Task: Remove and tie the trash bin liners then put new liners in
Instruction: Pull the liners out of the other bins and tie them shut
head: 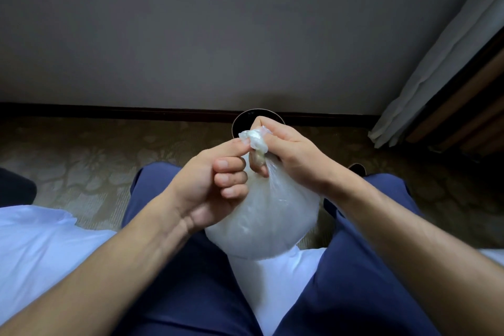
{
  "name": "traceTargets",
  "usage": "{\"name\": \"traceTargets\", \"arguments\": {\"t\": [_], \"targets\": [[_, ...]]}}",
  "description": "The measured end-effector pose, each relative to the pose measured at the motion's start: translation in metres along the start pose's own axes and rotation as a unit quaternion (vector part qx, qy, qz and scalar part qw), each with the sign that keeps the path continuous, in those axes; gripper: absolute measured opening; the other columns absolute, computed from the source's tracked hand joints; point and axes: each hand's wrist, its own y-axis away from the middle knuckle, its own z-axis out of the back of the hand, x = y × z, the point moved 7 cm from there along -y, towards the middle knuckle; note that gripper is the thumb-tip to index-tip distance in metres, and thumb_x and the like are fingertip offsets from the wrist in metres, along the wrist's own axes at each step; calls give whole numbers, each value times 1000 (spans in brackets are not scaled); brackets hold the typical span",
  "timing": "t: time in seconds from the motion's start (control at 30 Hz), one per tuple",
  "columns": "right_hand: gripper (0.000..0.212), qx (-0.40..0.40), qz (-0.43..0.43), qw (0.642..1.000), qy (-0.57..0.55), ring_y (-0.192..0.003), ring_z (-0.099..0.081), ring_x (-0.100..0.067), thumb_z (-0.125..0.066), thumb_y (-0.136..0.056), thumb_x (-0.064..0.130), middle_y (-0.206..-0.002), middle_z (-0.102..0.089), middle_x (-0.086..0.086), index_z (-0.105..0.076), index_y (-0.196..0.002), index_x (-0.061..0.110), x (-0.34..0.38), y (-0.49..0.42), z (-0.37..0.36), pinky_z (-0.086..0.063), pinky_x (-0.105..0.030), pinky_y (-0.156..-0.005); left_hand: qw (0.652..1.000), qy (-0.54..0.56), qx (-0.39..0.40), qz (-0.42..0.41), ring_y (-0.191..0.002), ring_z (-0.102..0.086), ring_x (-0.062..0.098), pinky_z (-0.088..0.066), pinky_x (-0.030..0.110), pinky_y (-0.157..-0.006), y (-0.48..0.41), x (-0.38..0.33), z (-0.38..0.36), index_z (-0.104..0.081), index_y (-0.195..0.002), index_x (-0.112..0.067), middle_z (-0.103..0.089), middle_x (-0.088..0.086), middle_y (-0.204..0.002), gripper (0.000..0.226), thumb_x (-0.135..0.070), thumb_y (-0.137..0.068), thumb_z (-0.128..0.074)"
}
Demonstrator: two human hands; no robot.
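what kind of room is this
Probably a hotel or guest bedroom: floral patterned carpet, white bedding under the person's legs, a pale curtain at right, and a small dark bin by the baseboard.

I see a plain grey wall [191, 35], a dark baseboard [81, 110], dim patterned olive carpet [81, 150], and a pale curtain [436, 63] on my right.

Trash bin [241, 120] mostly behind right hand [296, 157]
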Motion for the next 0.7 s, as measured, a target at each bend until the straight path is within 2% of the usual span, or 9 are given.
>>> {"name": "traceTargets", "arguments": {"t": [0.07, 0.13, 0.23, 0.33, 0.4, 0.47, 0.57, 0.7], "targets": [[23, 15, 2, 1000, 20, -61, -46, -13, -43, -104, 14, -64, -52, -5, -44, -81, 10, 4, 2, 1, -39, -25, -64, 1000, 16, 10, 17, -26, -27, 7, -23, 14, -38, 2, 1, -2, -59, -45, -18, -26, -11, -33, 42, -22, -86, -54], [24, 30, -4, 997, 65, -64, -46, -12, -44, -106, 14, -69, -52, -5, -45, -83, 8, 7, 4, 4, -40, -24, -63, 999, 14, 16, 30, -25, -26, 7, -29, 17, -36, 4, 1, -4, -57, -48, -21, -25, -11, -32, 37, -22, -85, -53], [24, 52, -9, 981, 184, -70, -53, -11, -44, -109, 16, -74, -59, -3, -51, -85, 12, 10, 6, 11, -43, -27, -68, 997, -64, 2, 44, -26, -23, 6, -34, 20, -37, 4, 0, -1, -60, -50, -21, -23, -11, -34, 32, -24, -82, -55], [23, 69, -16, 962, 263, -73, -59, -6, -48, -107, 23, -78, -65, 8, -56, -86, 19, 9, 8, 15, -45, -28, -71, 989, -136, -11, 55, -29, -21, 5, -36, 22, -39, 4, 0, 2, -63, -70, -18, -23, -11, -38, 13, -26, -80, -60], [20, 73, -19, 954, 289, -77, -63, -4, -50, -106, 25, -86, -70, 10, -59, -90, 16, 8, 9, 16, -48, -27, -74, 981, -180, -25, 62, -30, -20, 6, -37, 23, -41, 3, 1, 6, -61, -78, -17, -23, -10, -40, 11, -24, -86, -59], [19, 72, -16, 940, 332, -83, -66, -8, -50, -106, 28, -93, -72, 7, -61, -94, 18, 8, 10, 17, -53, -33, -78, 974, -211, -40, 67, -32, -20, 7, -38, 24, -43, 1, 2, 9, -61, -79, -16, -22, -8, -43, 16, -24, -92, -56], [19, 47, -8, 928, 370, -83, -65, -13, -49, -106, 28, -90, -70, 6, -59, -90, 29, 6, 8, 18, -54, -45, -79, 972, -217, -57, 66, -33, -20, 9, -39, 25, -45, 0, -1, 9, -57, -75, -15, -22, -7, -45, 20, -25, -92, -53], [26, 23, -3, 941, 338, -71, -50, -5, -45, -105, 31, -77, -57, 13, -53, -80, 34, 5, 7, 17, -43, -35, -68, 974, -208, -77, 43, -36, -25, 10, -39, 25, -44, 0, -6, 3, -51, -70, -17, -26, -6, -46, 22, -21, -91, -53]]}}
